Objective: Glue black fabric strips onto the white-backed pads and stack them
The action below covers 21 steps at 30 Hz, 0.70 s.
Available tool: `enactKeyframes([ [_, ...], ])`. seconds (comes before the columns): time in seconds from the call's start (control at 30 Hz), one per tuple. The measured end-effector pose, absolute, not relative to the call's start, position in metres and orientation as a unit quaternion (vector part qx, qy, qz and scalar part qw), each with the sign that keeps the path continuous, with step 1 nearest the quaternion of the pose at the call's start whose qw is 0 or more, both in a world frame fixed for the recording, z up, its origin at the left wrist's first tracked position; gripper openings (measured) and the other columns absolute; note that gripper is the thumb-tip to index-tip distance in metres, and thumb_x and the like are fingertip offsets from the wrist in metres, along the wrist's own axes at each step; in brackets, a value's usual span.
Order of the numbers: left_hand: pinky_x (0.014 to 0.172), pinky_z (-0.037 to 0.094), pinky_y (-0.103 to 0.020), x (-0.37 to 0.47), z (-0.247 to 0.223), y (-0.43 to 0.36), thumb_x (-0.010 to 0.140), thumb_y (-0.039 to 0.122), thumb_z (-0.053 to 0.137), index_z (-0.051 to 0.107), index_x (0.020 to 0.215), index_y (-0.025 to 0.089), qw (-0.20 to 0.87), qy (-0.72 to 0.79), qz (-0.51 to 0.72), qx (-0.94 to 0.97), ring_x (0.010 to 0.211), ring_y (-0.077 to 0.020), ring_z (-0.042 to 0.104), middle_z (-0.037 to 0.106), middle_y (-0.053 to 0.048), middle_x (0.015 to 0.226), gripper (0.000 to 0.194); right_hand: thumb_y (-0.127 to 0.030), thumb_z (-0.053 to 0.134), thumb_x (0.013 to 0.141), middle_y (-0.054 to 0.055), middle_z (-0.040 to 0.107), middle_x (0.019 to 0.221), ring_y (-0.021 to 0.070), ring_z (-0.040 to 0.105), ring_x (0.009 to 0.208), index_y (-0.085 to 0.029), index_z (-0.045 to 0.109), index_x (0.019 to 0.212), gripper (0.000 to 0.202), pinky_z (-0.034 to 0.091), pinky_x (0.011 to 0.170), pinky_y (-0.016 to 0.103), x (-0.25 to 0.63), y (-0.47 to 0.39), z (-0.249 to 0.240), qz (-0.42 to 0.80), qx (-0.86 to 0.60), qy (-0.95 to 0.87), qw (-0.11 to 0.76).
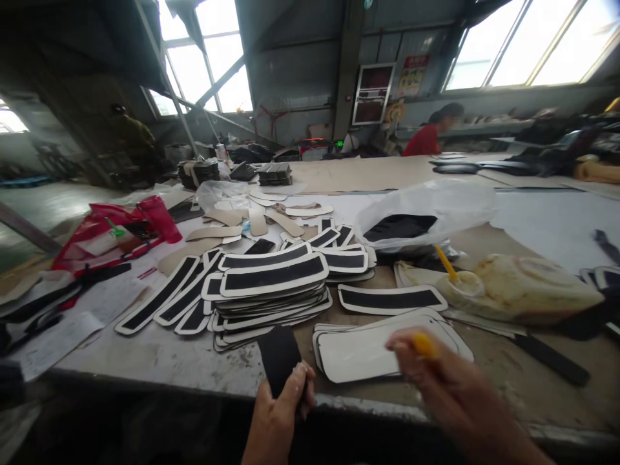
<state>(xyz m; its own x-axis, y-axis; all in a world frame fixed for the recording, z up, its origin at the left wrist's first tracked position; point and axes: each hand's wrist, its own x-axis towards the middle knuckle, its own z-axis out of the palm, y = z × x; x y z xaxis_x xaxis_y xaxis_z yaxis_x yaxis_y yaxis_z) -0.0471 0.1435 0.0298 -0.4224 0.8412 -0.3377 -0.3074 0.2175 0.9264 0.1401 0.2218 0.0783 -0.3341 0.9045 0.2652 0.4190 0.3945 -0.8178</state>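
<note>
A tall stack of curved, white-rimmed black panels (pixel 274 278) is blocking the way ahead of the left hand (pixel 285 397); leftward, bare stained white tabletop (pixel 169 361) is leaving passage along the edge. A bulky, yellowed plastic container (pixel 537 287) and a long, flat black handle (pixel 552 360) are obstructing the right hand's (pixel 438 371) outer side.
</note>
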Motion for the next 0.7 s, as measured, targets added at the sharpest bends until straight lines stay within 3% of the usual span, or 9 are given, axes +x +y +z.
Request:
enactKeyframes([
  [0.17,0.047,0.031,-0.022,-0.031,0.043,0.132,0.066,0.051,0.063,0.058,0.05,0.011,0.525,0.597,0.535,0.287,0.043,-0.0084,0.042,0.049,-0.001,0.044,0.043,-0.041,0.063,0.072,-0.004,0.053,0.053,0.0131,0.053,0.048,-0.02,0.046,0.072,0.026,0.043,0.047,0.024,0.089,0.208,0.053,0.677,-0.334,-0.597,0.272],
  [0.23,0.045,0.031,-0.021,-0.027,0.043,0.129,0.063,0.052,0.066,0.058,0.047,0.011,0.54,0.59,0.53,0.281,0.041,-0.0081,0.042,0.05,-0.001,0.043,0.044,-0.042,0.063,0.071,-0.006,0.051,0.045,0.0133,0.051,0.039,-0.021,0.04,0.07,0.031,0.042,0.041,0.024,0.084,0.203,0.048,0.752,-0.308,-0.523,0.259],
  [0.4,0.048,0.038,-0.023,-0.02,0.038,0.127,0.06,0.046,0.07,0.063,0.052,0.011,0.55,0.578,0.543,0.263,0.045,-0.0115,0.05,0.058,-0.005,0.048,0.037,-0.039,0.062,0.074,-0.007,0.044,0.05,0.0086,0.048,0.044,-0.018,0.045,0.065,0.029,0.04,0.045,0.02,0.095,0.198,0.048,0.651,-0.371,-0.577,0.324],
  [0.53,0.048,0.038,-0.023,-0.014,0.031,0.127,0.059,0.048,0.07,0.063,0.051,0.011,0.546,0.584,0.54,0.262,0.044,-0.011,0.049,0.058,-0.004,0.046,0.039,-0.039,0.062,0.075,-0.007,0.049,0.048,0.0104,0.049,0.041,-0.02,0.043,0.074,0.027,0.042,0.042,0.022,0.1,0.193,0.042,0.712,-0.343,-0.539,0.29],
  [0.7,0.049,0.04,-0.024,-0.006,0.022,0.127,0.059,0.05,0.07,0.064,0.051,0.011,0.554,0.589,0.524,0.268,0.046,-0.0127,0.051,0.06,-0.006,0.048,0.04,-0.05,0.058,0.076,-0.011,0.035,0.048,0.0045,0.034,0.036,-0.02,0.042,0.073,0.034,0.03,0.036,0.016,0.109,0.19,0.034,0.654,-0.42,-0.528,0.341],
])
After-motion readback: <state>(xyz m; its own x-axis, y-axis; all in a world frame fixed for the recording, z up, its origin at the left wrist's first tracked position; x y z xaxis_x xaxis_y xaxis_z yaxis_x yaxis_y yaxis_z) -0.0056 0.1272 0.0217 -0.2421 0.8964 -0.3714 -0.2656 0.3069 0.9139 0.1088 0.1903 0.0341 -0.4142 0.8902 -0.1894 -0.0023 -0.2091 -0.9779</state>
